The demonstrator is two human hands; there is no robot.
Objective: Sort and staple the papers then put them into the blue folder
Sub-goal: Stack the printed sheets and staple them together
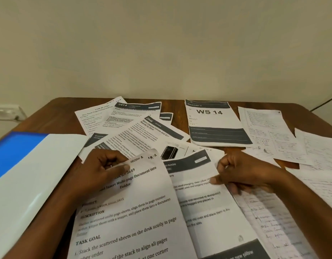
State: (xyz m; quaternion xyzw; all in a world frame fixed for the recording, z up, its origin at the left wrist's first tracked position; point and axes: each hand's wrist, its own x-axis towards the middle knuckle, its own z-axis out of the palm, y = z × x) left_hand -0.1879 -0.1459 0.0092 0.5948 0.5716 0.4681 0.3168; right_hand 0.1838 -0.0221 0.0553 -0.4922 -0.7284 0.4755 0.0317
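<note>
Printed sheets lie scattered over the wooden desk (180, 101). My left hand (103, 169) pinches the top edge of a task sheet (131, 217) headed "TASK ID 3649", whose top corner curls upward. My right hand (243, 174) rests with fingers curled on a dark-banded bedroom sheet (197, 193) beside it, thumb and forefinger touching its right edge. The blue folder (21, 165) lies open at the left, its white inside facing up. A "WS 14" sheet (215, 124) sits at the far middle. No stapler is visible.
Printed sheets numbered 3414 (135, 113) and 2946 (148, 135) overlap at the far left-middle. Handwritten pages (269, 135) spread along the right side, some under my right forearm. A plain wall stands behind the desk, with a switch plate (6, 113) at left.
</note>
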